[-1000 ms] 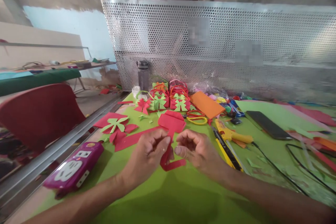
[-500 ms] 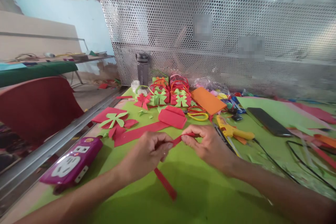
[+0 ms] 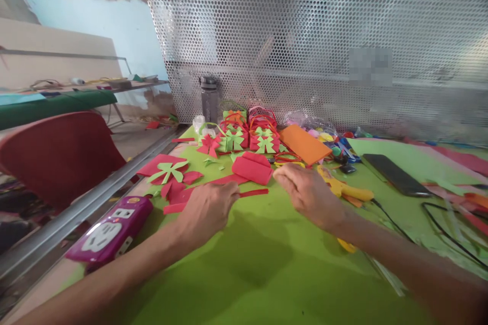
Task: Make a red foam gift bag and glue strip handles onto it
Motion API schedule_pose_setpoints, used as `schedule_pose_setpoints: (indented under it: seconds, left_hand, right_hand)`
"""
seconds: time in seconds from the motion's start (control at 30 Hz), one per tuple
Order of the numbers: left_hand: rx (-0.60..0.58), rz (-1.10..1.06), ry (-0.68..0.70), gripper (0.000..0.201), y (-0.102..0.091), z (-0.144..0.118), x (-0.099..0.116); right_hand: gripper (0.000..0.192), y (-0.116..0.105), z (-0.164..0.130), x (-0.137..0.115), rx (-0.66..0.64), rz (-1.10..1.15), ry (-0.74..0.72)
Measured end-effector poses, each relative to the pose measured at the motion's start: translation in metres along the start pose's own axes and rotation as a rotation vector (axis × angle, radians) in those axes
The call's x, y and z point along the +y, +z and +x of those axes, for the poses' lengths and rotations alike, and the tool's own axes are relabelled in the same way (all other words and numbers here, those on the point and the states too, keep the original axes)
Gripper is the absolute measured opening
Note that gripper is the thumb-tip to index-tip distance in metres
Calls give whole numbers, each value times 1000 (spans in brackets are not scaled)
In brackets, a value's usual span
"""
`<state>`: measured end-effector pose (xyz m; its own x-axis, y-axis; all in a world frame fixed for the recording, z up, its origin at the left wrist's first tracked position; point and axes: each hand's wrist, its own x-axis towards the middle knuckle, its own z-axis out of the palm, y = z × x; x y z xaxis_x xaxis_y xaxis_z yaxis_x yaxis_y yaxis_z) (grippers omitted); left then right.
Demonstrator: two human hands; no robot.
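My left hand [image 3: 211,205] is closed on a narrow red paper strip [image 3: 254,193], and one end of the strip sticks out to the right past the fingers. My right hand [image 3: 305,194] is curled into a fist a little way to the right. Whatever its fingers hold, if anything, is hidden. A folded red paper piece [image 3: 252,167] lies just beyond and between the hands. Under my left hand runs a wider red paper band [image 3: 224,179]. Beside my right hand lies a yellow glue gun [image 3: 354,192] with a black cord.
Small red and green paper bags [image 3: 265,141] stand at the back near a grey bottle [image 3: 209,99]. A purple power strip [image 3: 110,231] lies at left, below red and green paper bows [image 3: 168,172]. A black phone [image 3: 396,175], orange paper [image 3: 305,143] and scraps lie right.
My hands have moved apart; before, both held the red strip between them. The strip's hanging lower end is gone from view. A yellow piece now shows beneath my right wrist.
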<state>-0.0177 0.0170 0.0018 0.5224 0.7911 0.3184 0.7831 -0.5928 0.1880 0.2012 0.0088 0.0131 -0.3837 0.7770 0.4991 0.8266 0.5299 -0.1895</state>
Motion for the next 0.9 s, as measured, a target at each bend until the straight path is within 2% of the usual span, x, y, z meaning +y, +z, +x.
schedule_pose_setpoints:
  seconds: [0.07,0.13,0.23,0.33,0.53,0.73,0.83,0.9]
  left_hand:
    - [-28,-41,41,26,5,-3,5]
    - [-26,-57,93,28,10,-7,10]
    - [1,-55,144,31,13,-12,15]
    - [40,-83,173,31,13,-12,15]
    - [35,-176,98,27,9,-6,7]
    - [30,-177,16,25,8,-1,0]
    - [34,-134,50,25,11,-2,2]
    - [54,-111,129,28,14,-5,5]
  right_hand:
    - [17,3,-4,-10,-22,-30,-126]
    - [16,9,-11,-21,-108,-62,-193]
    - [22,19,-19,-28,-179,-94,-218]
    - [21,21,-20,-27,-155,-110,-247]
    - [23,12,-10,-10,-143,-108,-221]
    - [29,4,1,13,-61,-146,-120]
    - [24,0,0,3,-38,-116,-124]
    - [14,1,-6,-12,-92,-102,-180]
